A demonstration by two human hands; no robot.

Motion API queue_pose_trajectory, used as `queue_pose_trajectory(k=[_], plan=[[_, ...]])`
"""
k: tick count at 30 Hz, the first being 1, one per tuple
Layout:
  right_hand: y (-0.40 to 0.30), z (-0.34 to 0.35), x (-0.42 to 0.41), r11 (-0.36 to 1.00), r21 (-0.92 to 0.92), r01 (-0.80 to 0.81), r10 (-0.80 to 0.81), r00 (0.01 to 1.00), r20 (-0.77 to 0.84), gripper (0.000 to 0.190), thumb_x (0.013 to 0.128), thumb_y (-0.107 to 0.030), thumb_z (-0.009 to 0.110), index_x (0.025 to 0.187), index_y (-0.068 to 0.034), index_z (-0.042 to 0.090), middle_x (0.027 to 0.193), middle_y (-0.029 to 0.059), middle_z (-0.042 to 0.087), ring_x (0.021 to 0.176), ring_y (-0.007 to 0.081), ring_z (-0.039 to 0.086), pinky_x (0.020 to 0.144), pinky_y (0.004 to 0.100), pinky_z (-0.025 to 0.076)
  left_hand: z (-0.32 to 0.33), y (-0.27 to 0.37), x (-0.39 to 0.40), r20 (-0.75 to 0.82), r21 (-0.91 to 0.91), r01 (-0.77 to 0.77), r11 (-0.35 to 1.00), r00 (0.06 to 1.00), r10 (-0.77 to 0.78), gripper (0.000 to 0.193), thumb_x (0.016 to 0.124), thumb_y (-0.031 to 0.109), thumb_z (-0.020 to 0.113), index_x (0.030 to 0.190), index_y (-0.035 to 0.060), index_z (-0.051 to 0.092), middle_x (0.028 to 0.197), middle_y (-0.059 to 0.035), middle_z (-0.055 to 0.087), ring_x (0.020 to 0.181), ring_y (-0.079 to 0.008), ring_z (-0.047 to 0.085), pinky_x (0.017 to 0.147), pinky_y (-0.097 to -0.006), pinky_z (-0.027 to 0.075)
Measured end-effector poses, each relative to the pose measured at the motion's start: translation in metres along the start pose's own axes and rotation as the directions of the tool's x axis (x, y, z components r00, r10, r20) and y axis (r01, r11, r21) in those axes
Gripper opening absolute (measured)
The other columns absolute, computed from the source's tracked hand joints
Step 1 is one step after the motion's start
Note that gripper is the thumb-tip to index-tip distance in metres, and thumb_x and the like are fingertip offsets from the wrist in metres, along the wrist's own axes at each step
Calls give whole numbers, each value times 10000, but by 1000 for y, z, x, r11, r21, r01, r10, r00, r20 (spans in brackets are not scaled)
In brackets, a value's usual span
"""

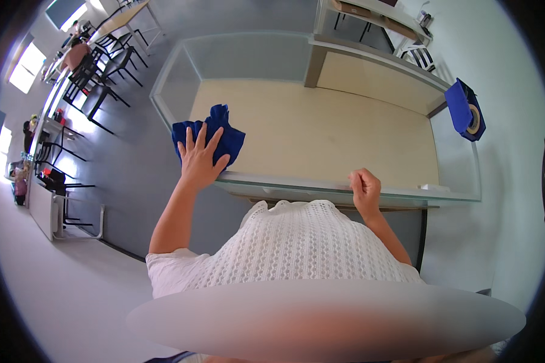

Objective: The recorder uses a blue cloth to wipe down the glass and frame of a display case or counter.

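My left hand [201, 156] lies spread, palm down, on a crumpled blue cloth [229, 136]. The cloth rests over the near left corner of a glass-walled case [254, 59] with a beige base panel [299, 131]. At the near glass edge, right of the middle, my right hand [365, 188] is curled; whether its fingers touch the glass I cannot tell. Nothing shows in it. What lies under the cloth is hidden.
A blue tape dispenser [465, 111] with a roll of tape sits at the case's right edge. A small white object [434, 187] lies at the near right corner. Black chairs [95, 100], tables [118, 20] and seated people [76, 54] are off to the left. A wall [508, 181] stands close on the right.
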State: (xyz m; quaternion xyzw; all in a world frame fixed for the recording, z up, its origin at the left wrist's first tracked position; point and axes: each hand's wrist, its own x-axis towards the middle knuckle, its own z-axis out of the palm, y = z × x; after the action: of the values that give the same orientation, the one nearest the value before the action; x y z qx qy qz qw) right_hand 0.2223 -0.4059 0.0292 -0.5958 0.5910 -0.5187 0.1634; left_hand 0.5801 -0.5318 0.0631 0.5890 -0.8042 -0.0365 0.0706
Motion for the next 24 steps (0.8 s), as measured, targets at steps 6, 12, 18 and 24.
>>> queue_pose_trajectory(k=[6,12,18,24], plan=[[-4,-12,1,945,306,-119,99,992,80,197,896,-95,505,732,-2,562,654,12,548,537,65,466,492,215,384,3,53,-33,6,2,51,999,999,-51,640,798,429,573,1383,299,348,1461,-171,226,1337,-475,111,992,-692,108],[-1,-18,3,864,435,-254,160,957,243,213,911,-139,504,753,-13,570,679,5,555,580,55,478,540,197,397,16,127,-26,-70,-37,-40,999,997,37,590,815,440,567,1355,267,404,1438,-203,249,1313,-505,137,975,-695,143],[-5,-24,14,815,451,-364,236,919,317,202,928,-155,498,802,-27,591,698,0,552,605,47,473,550,191,387,28,188,-10,-53,-119,-243,963,970,238,565,845,456,522,1351,227,415,1427,-235,244,1310,-518,129,968,-703,143],[-15,6,30,888,424,-179,76,966,248,212,896,-183,552,1042,-30,562,920,57,574,815,121,536,729,248,431,41,183,1,-215,-622,-342,704,940,266,633,857,212,550,1406,105,253,1439,-253,192,1326,-497,116,1043,-599,117]])
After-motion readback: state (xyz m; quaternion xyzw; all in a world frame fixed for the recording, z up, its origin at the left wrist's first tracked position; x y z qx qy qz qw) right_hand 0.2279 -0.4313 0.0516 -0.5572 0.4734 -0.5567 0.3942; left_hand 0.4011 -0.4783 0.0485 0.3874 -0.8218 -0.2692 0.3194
